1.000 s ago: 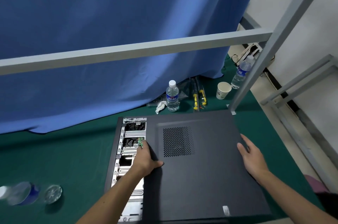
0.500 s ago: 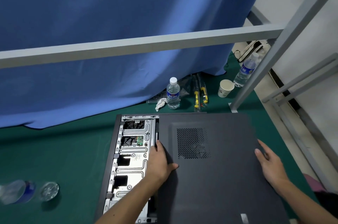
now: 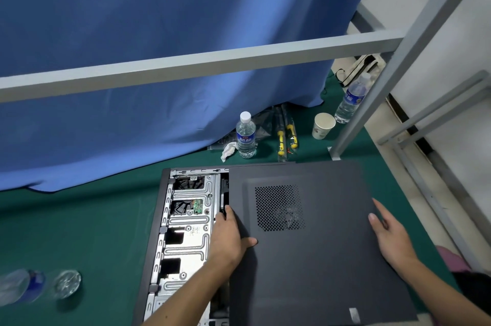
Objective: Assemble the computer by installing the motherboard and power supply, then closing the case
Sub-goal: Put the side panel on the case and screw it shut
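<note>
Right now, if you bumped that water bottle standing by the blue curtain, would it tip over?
Probably yes. The water bottle is tall and narrow and stands upright on a small base, so a bump near its white cap would likely topple it. It looks mostly full, which may steady it a little. Its round body would probably roll on the green table.

You can make out little writing here. The water bottle [image 3: 245,135] standing by the curtain wears a blue label with white characters, too small for you to read. The second bottle [image 3: 351,98] near the post has a similar blue label, also illegible. A small pale sticker [image 3: 354,315] sits on the side panel [image 3: 318,259] near its corner; its print is blurred. The paper cup [image 3: 322,126] shows a faint design, no legible words.
</note>
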The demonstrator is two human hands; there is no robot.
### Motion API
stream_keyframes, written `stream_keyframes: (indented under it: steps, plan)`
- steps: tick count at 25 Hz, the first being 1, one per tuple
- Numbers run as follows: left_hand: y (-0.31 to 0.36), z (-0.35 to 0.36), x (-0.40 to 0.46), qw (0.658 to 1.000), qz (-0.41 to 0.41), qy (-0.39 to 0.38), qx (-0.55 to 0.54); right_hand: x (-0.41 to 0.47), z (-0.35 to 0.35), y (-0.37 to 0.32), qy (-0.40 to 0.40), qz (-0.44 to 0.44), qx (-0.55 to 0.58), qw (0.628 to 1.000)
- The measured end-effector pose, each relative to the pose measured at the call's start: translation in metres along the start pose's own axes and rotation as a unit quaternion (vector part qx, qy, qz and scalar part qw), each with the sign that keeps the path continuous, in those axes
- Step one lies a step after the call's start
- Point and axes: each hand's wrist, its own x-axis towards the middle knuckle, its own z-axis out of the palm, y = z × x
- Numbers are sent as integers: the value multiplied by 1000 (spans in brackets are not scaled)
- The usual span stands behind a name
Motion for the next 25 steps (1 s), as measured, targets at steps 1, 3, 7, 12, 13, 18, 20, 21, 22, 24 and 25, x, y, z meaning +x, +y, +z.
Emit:
stream_keyframes:
  steps: [1, 3, 7, 12, 13, 18, 20, 21, 22, 24, 25]
  plan:
    - [-1, 0, 0, 1000, 0, 3, 1, -1, 2, 1, 3, 0, 1, 1000]
    - [-4, -3, 2, 1000, -2, 8, 3, -3, 7, 3, 6, -4, 6, 1000]
    - [-7, -7, 6, 1000, -4, 8, 26, -5, 12, 2, -1, 3, 7, 1000]
    - [-6, -9, 10, 1000, 2, -1, 24, -6, 12, -1, 2, 3, -3, 1000]
    - [-6, -9, 9, 1000, 4, -2, 20, -7, 12, -2, 0, 5, -8, 1000]
    - [-7, -16, 7, 1000, 10, 1, 23, -10, 11, -12, -9, 6, 14, 1000]
    - [-8, -24, 10, 1000, 14, 5, 14, -14, 14, -15, -2, 9, 49, 999]
    - [-8, -28, 12, 1000, 18, 8, 10, -15, 16, -18, 4, 11, 62, 998]
    - [-10, -30, 14, 1000, 20, 10, 7, -16, 18, -21, 7, 12, 69, 997]
    - [-14, -33, 14, 1000, 22, 15, 9, -15, 22, -26, 6, 5, 72, 997]
    - [-16, -33, 14, 1000, 21, 16, 11, -14, 23, -28, 4, 0, 68, 998]
